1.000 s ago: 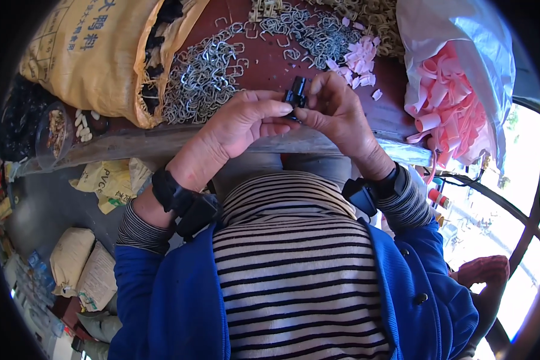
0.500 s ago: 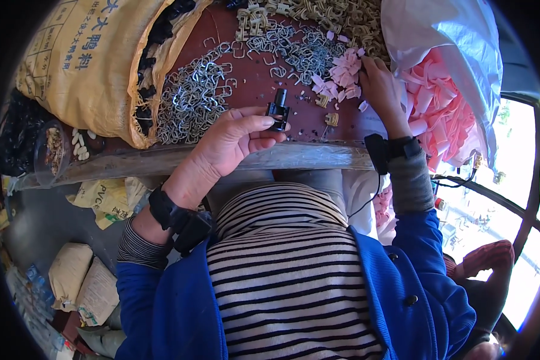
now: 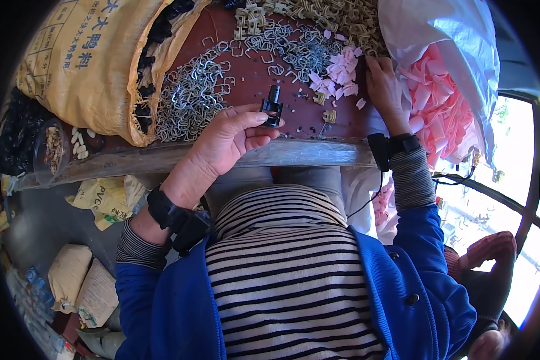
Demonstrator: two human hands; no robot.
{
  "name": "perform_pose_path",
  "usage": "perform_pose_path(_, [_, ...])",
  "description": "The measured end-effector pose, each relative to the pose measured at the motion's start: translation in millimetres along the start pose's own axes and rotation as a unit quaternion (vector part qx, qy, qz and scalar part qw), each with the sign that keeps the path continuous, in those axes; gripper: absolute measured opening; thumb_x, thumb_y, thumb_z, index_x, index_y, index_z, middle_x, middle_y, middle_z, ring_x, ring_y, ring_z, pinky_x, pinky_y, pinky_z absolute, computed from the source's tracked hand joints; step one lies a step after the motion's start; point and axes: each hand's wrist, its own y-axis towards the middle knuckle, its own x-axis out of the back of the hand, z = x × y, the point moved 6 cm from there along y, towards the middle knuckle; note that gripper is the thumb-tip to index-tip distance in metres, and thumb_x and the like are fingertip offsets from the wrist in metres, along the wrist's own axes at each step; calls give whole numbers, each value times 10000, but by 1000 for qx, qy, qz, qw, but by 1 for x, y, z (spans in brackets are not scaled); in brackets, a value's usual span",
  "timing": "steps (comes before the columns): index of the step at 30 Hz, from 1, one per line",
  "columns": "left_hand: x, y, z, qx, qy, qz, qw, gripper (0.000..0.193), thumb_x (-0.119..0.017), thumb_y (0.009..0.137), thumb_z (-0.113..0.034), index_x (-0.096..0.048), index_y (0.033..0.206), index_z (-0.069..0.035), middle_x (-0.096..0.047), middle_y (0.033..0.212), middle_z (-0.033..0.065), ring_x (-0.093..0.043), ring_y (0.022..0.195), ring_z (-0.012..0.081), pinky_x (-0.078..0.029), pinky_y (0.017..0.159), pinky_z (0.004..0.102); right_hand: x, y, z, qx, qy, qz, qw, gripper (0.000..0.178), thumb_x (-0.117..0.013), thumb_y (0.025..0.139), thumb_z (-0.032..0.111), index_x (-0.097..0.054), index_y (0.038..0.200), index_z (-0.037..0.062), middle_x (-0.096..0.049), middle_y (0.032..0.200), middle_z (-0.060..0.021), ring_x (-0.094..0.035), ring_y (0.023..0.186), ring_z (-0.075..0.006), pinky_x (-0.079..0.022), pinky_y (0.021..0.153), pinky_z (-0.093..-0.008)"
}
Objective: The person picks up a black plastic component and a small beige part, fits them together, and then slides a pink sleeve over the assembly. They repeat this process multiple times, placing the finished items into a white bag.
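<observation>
My left hand [image 3: 231, 135] is closed around a small black plastic fitting [image 3: 272, 111], pinched between thumb and fingers with its round stem pointing away from me. Below the fitting lies the dark red tabletop [image 3: 237, 69]. My right hand [image 3: 385, 93] reaches to the near edge of a heap of brass-coloured clips [image 3: 336, 15], just right of some loose pale pink pieces [image 3: 344, 65]. Its fingertips are lost among the clips, so what they touch does not show. Two brass-coloured clips [image 3: 329, 116] sit apart, nearer to me.
Silvery U-shaped metal pieces [image 3: 192, 99] pile up at left of centre, beside a yellow woven sack [image 3: 93, 66] of black parts. A white bag [image 3: 444, 21] spills pink strips [image 3: 441, 99] at the right. A clear tub [image 3: 52, 153] stands at far left. Another person's arm [image 3: 489, 255] shows at lower right.
My left hand has shifted slightly left with the black fitting still in its grip. The right hand stays at the clip heap, its fingers a little differently placed. The other person's arm has moved.
</observation>
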Motion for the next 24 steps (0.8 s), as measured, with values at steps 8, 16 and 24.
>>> perform_pose_path(8, [4, 1, 0, -6, -2, -9, 1000, 199, -561, 751, -127, -576, 901, 3, -601, 842, 103, -591, 716, 144, -495, 621, 214, 4, 2, -4, 36, 22, -41, 998, 212, -509, 764, 119, -521, 975, 101, -515, 945, -102, -540, 761, -312, -446, 647, -387])
perform_pose_path(16, [3, 1, -1, -9, -2, -15, 1000, 201, -560, 752, -128, -572, 905, 1, -598, 863, 115, -587, 710, 138, -498, 616, 215, -1, 21, -13, 72, 36, 31, 996, 190, -507, 761, 91, -530, 948, 71, -545, 890, -130, -541, 756, -323, -448, 663, -368])
perform_pose_path(24, [2, 3, 3, -6, -3, -4, 1000, 204, -545, 763, -123, -564, 921, 5, -593, 884, 126, -585, 727, 141, -497, 627, 216, 13, 14, -7, 50, 253, 56, 964, 168, -508, 788, 79, -541, 933, 1, -579, 794, -77, -551, 674, -166, -437, 605, -267])
